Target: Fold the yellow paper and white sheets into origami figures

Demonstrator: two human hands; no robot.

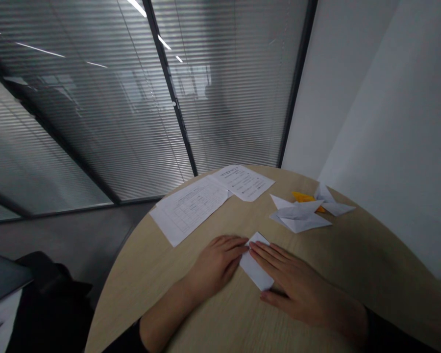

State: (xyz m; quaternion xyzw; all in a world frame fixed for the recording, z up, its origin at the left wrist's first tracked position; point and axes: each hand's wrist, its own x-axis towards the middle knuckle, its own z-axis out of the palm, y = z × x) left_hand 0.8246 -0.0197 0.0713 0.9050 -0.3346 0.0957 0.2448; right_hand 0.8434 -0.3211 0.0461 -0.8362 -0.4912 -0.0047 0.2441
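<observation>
A small piece of folded white paper lies on the round wooden table, set at a slant between my hands. My left hand is at its left edge, fingers bent and pressed together, the fingertips on the paper near its upper part. Across the right side of the paper my right hand lies flat, fingers stretched out and thumb apart near the lower corner. Part of the paper is hidden beneath the fingers of both hands.
Folded white paper shapes and a yellow folded paper piece sit at the back right. Printed sheets lie at the back left of the table. Beyond stand glass panels with blinds. A dark chair is at lower left.
</observation>
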